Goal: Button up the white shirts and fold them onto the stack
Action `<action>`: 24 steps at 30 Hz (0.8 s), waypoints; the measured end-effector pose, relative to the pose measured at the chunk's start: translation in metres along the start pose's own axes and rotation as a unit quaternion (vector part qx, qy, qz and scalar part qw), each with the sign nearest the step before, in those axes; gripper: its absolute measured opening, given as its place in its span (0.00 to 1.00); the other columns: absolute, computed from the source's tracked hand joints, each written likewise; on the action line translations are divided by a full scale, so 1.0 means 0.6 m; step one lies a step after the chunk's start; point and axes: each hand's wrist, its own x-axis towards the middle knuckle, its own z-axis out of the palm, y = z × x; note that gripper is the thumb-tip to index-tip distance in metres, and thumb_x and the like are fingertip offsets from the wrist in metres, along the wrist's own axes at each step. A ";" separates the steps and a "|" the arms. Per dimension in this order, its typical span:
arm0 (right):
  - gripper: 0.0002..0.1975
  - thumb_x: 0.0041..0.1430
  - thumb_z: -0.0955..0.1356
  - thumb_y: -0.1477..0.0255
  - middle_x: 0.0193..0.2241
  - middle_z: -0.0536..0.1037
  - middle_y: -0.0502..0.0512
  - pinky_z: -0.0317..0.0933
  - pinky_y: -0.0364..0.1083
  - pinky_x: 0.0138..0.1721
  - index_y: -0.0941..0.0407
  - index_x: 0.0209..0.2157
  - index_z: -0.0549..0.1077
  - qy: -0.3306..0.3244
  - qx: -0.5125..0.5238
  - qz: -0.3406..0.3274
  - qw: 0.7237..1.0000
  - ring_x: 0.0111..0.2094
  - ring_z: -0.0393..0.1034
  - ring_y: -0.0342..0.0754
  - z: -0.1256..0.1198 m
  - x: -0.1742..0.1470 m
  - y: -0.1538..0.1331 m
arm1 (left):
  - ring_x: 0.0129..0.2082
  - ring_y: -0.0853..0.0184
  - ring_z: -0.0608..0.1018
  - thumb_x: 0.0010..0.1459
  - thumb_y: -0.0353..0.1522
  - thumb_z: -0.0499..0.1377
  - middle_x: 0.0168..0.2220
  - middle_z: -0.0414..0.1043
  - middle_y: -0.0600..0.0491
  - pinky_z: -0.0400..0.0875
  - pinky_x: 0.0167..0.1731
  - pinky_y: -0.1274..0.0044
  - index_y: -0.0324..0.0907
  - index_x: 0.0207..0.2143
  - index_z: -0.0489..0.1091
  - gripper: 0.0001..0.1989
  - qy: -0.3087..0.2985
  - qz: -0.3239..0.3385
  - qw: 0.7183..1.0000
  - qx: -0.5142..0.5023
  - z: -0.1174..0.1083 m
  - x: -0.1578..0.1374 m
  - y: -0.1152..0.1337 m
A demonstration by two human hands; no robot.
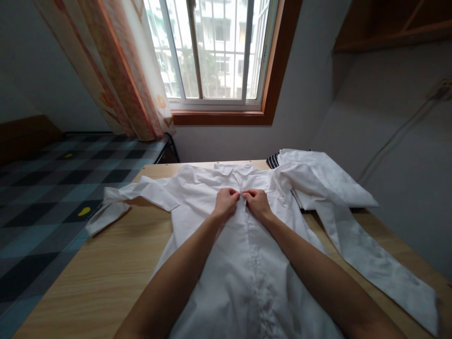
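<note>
A white long-sleeved shirt [226,254] lies spread front side up, its collar [233,169] toward the window and its sleeves out to both sides. On its front placket, a little below the collar, my left hand [227,201] pinches the fabric from the left. My right hand [257,202] pinches the same edge from the right, its fingertips almost touching the left ones. Any button between the fingers is too small or hidden to make out. The shirt's right-hand sleeve [374,259] stretches toward the near right corner.
The shirt rests on a light wooden table [116,268]. A stack of folded white and striped clothes [328,174] sits at the far right, partly under a sleeve. To the left is a bed with a checked cover [70,188]. Behind are a curtain [123,70] and a window [219,52].
</note>
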 end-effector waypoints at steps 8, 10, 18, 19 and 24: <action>0.10 0.46 0.68 0.71 0.20 0.78 0.50 0.64 0.40 0.22 0.59 0.30 0.80 -0.061 0.153 0.044 0.985 0.19 0.69 0.43 -0.002 0.021 0.027 | 0.16 0.73 0.72 0.45 0.29 0.61 0.16 0.69 0.55 0.63 0.17 0.83 0.37 0.22 0.72 0.03 0.007 -0.048 0.969 -0.244 0.026 -0.001 -0.007; 0.09 0.46 0.69 0.71 0.22 0.79 0.51 0.67 0.41 0.25 0.59 0.29 0.80 -0.079 0.196 0.061 0.976 0.21 0.71 0.43 -0.002 0.023 0.031 | 0.17 0.72 0.72 0.43 0.29 0.62 0.17 0.69 0.55 0.65 0.18 0.83 0.36 0.22 0.72 0.03 0.009 -0.050 0.958 -0.281 0.029 0.001 -0.009; 0.06 0.41 0.72 0.73 0.21 0.78 0.51 0.69 0.42 0.27 0.59 0.25 0.79 -0.083 0.249 0.087 0.961 0.23 0.72 0.44 -0.005 0.022 0.024 | 0.17 0.72 0.73 0.39 0.28 0.65 0.17 0.70 0.54 0.67 0.18 0.82 0.35 0.22 0.72 0.05 -0.006 -0.039 0.943 -0.330 0.024 0.000 -0.008; 0.05 0.40 0.72 0.73 0.20 0.78 0.50 0.69 0.41 0.26 0.59 0.25 0.78 -0.085 0.257 0.091 0.958 0.22 0.71 0.43 -0.006 0.022 0.021 | 0.17 0.72 0.73 0.39 0.28 0.65 0.17 0.70 0.54 0.67 0.18 0.82 0.35 0.22 0.72 0.06 -0.009 -0.039 0.942 -0.333 0.022 -0.001 -0.006; 0.05 0.39 0.72 0.73 0.18 0.75 0.48 0.68 0.40 0.25 0.59 0.23 0.77 -0.113 0.292 0.099 0.945 0.21 0.69 0.41 -0.013 0.026 0.019 | 0.15 0.74 0.71 0.38 0.28 0.64 0.15 0.69 0.54 0.64 0.17 0.82 0.35 0.20 0.71 0.05 -0.017 -0.046 0.937 -0.346 0.014 -0.006 0.007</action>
